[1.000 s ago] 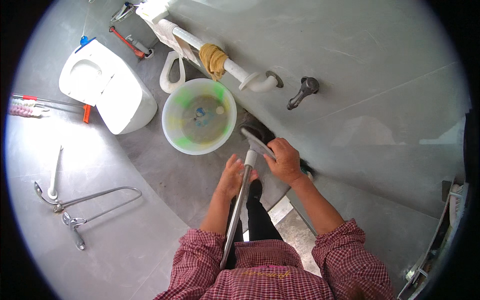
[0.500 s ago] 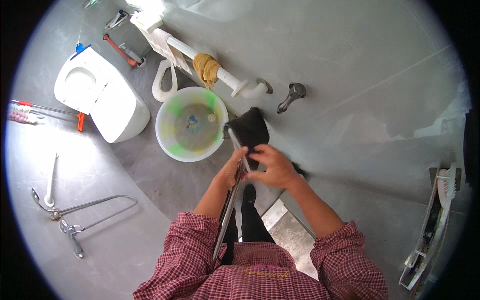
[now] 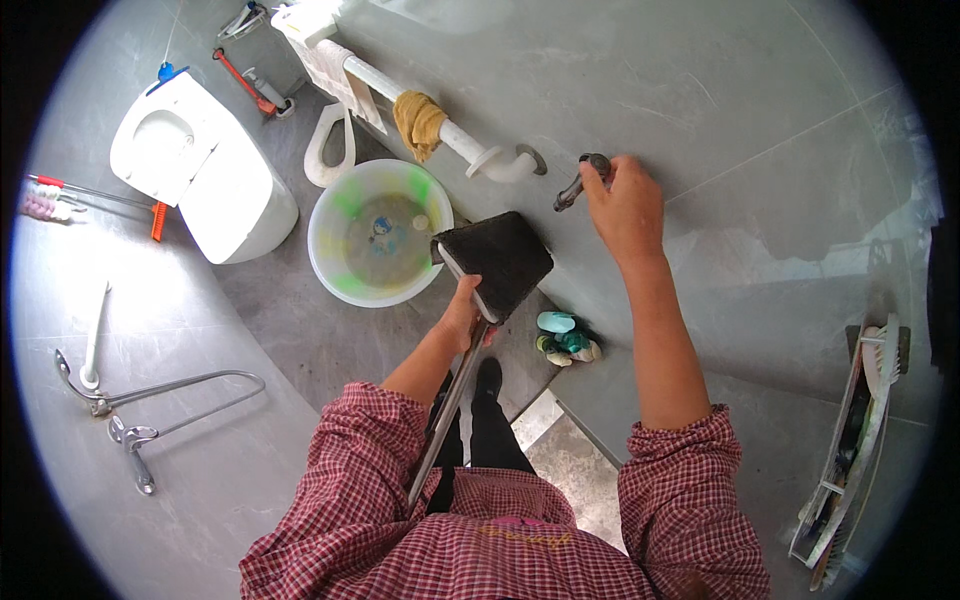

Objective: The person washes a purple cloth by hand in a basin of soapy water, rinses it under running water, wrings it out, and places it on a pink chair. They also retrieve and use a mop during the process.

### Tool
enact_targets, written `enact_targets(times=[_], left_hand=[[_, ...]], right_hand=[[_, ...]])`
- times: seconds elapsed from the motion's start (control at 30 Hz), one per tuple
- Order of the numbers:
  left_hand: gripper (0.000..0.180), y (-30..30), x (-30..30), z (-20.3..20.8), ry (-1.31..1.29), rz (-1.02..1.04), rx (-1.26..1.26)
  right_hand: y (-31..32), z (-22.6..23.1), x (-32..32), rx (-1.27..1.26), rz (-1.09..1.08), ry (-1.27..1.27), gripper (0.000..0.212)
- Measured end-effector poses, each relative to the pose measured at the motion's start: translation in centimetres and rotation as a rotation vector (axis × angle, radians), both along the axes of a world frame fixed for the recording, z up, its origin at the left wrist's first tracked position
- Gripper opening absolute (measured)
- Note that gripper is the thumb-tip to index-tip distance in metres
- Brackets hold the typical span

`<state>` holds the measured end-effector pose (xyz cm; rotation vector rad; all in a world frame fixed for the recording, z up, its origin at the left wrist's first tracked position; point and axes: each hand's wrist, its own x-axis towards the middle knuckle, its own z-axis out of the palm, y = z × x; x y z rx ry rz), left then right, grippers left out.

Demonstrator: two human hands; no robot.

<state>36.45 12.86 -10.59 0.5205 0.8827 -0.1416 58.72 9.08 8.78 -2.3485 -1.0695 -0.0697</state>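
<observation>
My left hand (image 3: 466, 318) grips a flat mop at the lower edge of its head. The mop's dark four-sided pad (image 3: 500, 262) faces up, with a pale rim along its left side. Its metal handle (image 3: 440, 430) runs back between my left arm and my body. My right hand (image 3: 626, 205) reaches up to the wall, its fingers closed on the base end of a dark metal tap (image 3: 570, 193). Left of the mop head stands a translucent tub (image 3: 328, 262) with green patches, holding murky water.
A white toilet (image 3: 255, 220) stands at the far left, with a white toilet seat (image 3: 318, 150) beside the tub. A mustard cloth (image 3: 418, 120) hangs on a white pipe (image 3: 462, 142). Shoes (image 3: 568, 340) lie by the wall. A rack with brushes (image 3: 860, 440) is at the right.
My right hand has moved from beside the mop head up and right to the tap. The mop head has turned, showing more of its dark pad. Shoes by the wall have come into sight.
</observation>
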Motion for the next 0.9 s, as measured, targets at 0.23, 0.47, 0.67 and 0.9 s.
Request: enact_targets(times=[0.23,0.47,0.67,0.9], left_hand=[[0.075,-0.9,0.1,0.8,0.042,0.083,-0.084],[0.077,-1.3,-0.1,-0.1,0.009,0.160,-0.144],[0.076,-1.8,-0.7,0.0,-0.022,0.217,-0.173],[0.073,-2.1,-0.9,0.0,-0.052,0.254,-0.189]], right_hand=[[-0.6,0.8,0.3,-0.038,0.119,0.134,0.044],[-0.5,0.0,0.4,-0.021,0.148,0.217,0.030],[-1.7,-1.8,1.3,0.101,0.194,0.306,0.039],[-3.4,-3.6,1.9,0.292,0.327,0.453,0.045]])
